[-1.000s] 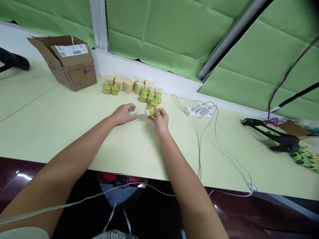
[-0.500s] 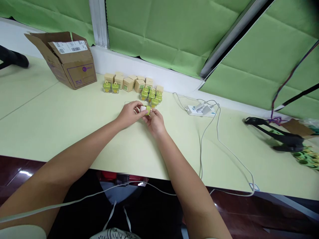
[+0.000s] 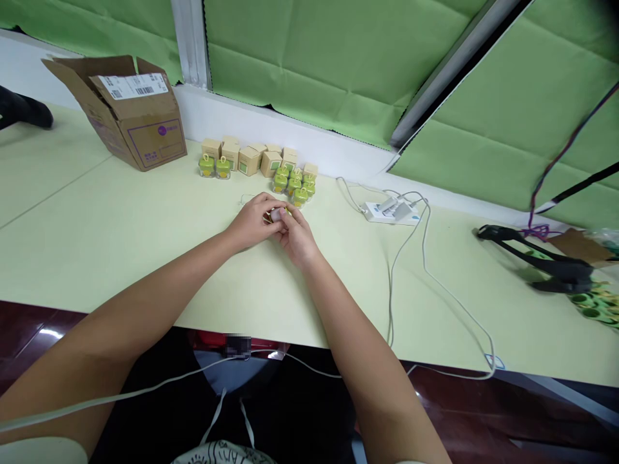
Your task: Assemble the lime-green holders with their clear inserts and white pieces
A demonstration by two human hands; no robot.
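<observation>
My left hand (image 3: 252, 222) and my right hand (image 3: 297, 240) meet over the pale table, their fingers wrapped around a small green-lidded jar (image 3: 276, 214). Only a whitish patch of it shows clearly; the fingers cover most of the rest. Just beyond my hands stands a cluster of similar jars (image 3: 293, 186) with green lids and loops on top. Two more such jars (image 3: 215, 167) sit further left, in front of several small kraft boxes (image 3: 249, 160).
An open cardboard carton (image 3: 155, 132) stands at the back left by the wall. To the right lies a white power strip (image 3: 393, 212) with plugs, its cables trailing over the table edge. A black stand-like object (image 3: 541, 258) is further right, beside green pieces (image 3: 597, 306).
The jar has turned between my hands, and my right thumb and fingers have closed further over it. Its green part, plain before, is now mostly covered.
</observation>
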